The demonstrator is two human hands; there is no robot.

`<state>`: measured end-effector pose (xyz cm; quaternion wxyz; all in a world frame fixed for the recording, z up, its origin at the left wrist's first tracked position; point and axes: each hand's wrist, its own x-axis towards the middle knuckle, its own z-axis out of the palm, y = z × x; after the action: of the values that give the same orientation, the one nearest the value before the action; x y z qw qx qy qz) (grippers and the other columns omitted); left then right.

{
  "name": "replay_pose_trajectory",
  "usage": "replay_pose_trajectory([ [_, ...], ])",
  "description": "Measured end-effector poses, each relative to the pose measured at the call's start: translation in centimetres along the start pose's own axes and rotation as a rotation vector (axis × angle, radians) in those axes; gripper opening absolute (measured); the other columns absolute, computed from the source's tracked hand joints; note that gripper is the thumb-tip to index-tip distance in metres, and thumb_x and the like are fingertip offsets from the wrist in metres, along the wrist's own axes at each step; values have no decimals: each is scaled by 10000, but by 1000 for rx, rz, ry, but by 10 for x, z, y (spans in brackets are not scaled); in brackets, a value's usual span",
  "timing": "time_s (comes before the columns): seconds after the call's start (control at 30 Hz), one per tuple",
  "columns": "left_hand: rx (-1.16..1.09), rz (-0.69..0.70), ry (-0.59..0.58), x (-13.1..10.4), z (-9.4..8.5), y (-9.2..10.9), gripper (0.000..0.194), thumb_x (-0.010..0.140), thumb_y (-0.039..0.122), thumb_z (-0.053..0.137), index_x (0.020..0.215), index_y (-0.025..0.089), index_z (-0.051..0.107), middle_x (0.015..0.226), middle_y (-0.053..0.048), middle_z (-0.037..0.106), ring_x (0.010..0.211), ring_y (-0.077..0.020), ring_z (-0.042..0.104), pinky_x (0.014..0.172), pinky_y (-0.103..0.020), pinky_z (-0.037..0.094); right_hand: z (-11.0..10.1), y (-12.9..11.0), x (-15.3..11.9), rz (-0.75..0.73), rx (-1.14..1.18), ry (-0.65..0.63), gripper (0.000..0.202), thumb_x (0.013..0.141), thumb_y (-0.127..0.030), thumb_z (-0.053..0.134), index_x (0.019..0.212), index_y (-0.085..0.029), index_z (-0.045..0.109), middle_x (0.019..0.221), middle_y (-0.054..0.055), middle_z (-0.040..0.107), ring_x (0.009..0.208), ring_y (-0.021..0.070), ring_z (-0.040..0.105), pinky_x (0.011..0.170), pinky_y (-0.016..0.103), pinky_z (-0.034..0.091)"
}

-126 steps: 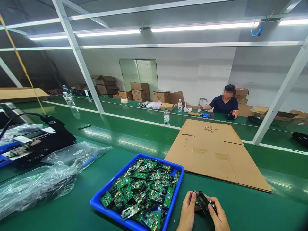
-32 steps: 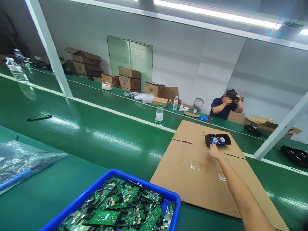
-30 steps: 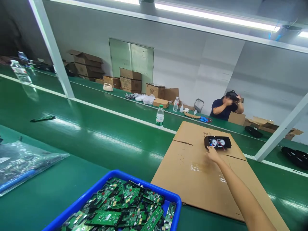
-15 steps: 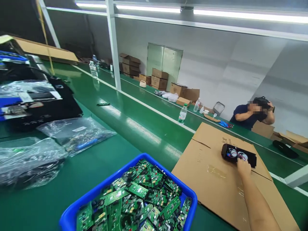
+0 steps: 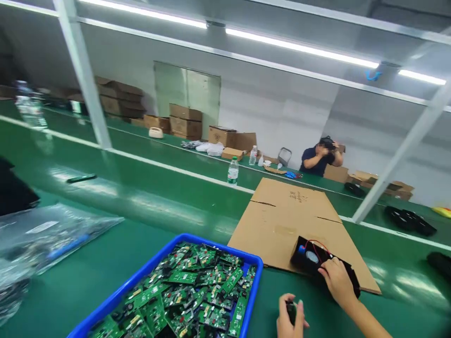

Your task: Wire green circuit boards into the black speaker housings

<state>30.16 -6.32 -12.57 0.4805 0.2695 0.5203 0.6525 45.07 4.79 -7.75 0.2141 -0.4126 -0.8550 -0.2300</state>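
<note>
Gripped by right hand [image 5: 337, 278]: case [image 5: 306, 264], right of tray [image 5: 260, 277] | clasped in left hand [image 5: 287, 327]: board [image 5: 291, 312] | likely light, stiff; hold by edges

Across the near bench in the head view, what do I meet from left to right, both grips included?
Clear plastic bag, blue tray of green circuit boards, left grip holding a small dark piece, right grip holding the black housing.

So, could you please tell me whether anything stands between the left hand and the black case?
Nothing visible does: only green tabletop shows between the left hand, holding a dark green piece, and the black case. The right hand holds the case's right half.
</note>
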Motion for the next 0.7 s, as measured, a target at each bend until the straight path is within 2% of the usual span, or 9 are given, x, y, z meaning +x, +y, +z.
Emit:
replay_pose_trajectory([
  [0.07, 45, 161, 99, -4, -3, 13, 376, 721, 557, 506, 858, 212, 445, 479, 61, 506, 430, -153, 522, 521, -279, 393, -24, -26, -25, 13, 109, 57, 405, 945, -322, 252, 707, -168, 540, 672, 39, 544, 666, 170, 460, 650, 294, 311],
  [0.1, 68, 212, 100, -8, -6, 20, 363, 739, 545, 490, 868, 209, 441, 481, 61, 498, 456, -151, 514, 545, -277, 393, -34, -39, -34, 26, 155, 82, 387, 944, -308, 262, 706, -169, 533, 665, 35, 538, 660, 169, 450, 648, 295, 305],
  [0.23, 100, 329, -12, -24, -22, 48, 339, 737, 499, 529, 883, 207, 439, 569, 53, 504, 486, -130, 480, 570, -272, 393, -55, -87, -60, 47, 238, 131, 321, 928, -278, 326, 687, -176, 512, 635, 23, 527, 652, 169, 423, 683, 319, 301],
  [0.33, 94, 381, -45, -32, -34, 74, 326, 724, 463, 567, 892, 209, 450, 580, 50, 516, 497, -129, 480, 599, -282, 405, -62, -110, -69, 48, 281, 39, 197, 864, -235, 480, 676, -180, 497, 654, 11, 535, 683, 167, 441, 732, 333, 327],
  [0.43, 19, 244, -21, -28, -39, 98, 353, 721, 408, 591, 978, 216, 444, 517, 75, 489, 511, -131, 476, 595, -271, 398, -74, -118, -65, 211, 415, -130, 103, 782, -223, 596, 716, -182, 528, 712, 13, 563, 726, 175, 479, 735, 330, 378],
  [0.5, -106, 74, -62, -20, -39, 109, 434, 715, 357, 596, 1085, 230, 407, 548, 79, 505, 524, -119, 483, 574, -253, 394, -84, -118, -56, 400, 576, -165, 162, 749, -232, 628, 892, -182, 570, 781, 26, 589, 751, 183, 508, 715, 319, 412],
  [0.57, -202, -45, -135, -12, -40, 117, 490, 698, 283, 580, 1146, 221, 390, 653, 46, 559, 598, -122, 532, 598, -259, 420, -93, -118, -43, 506, 784, -131, 295, 768, -244, 596, 1055, -187, 557, 849, 37, 609, 773, 178, 536, 719, 307, 434],
  [0.6, -222, -75, -170, -9, -40, 119, 509, 676, 246, 575, 1152, 207, 401, 712, 22, 580, 656, -133, 557, 619, -270, 436, -96, -118, -36, 514, 893, -103, 278, 788, -258, 568, 1058, -193, 571, 856, 37, 616, 773, 172, 548, 722, 298, 440],
  [0.7, -250, -108, -266, -7, -43, 125, 559, 605, 182, 613, 1141, 178, 452, 817, -23, 601, 799, -173, 574, 664, -290, 457, -96, -120, -17, 544, 1187, -10, 212, 806, -358, 538, 865, -197, 662, 801, 40, 625, 700, 155, 566, 645, 266, 455],
])
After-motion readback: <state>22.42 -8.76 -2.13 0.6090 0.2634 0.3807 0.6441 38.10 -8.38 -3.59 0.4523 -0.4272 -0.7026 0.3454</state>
